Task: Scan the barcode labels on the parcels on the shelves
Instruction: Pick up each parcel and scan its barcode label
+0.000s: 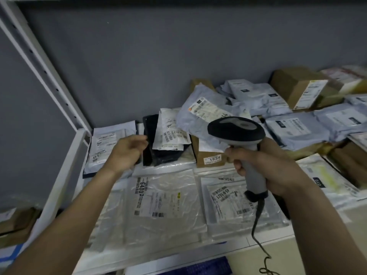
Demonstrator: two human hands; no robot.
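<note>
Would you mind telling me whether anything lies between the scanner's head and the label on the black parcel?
Nothing visible does. The scanner, held in the right hand, sits right of the black parcel; its label faces up, uncovered. The left hand is at the parcel's left edge.

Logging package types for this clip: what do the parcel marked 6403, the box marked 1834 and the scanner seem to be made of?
Parcel marked 6403: thin glossy plastic film, judging by its crinkles and sheen. Box marked 1834: brown matte cardboard, by its colour and flat faces. Scanner, gripped by the right hand: likely moulded plastic, dark smooth head, grey handle.
</note>
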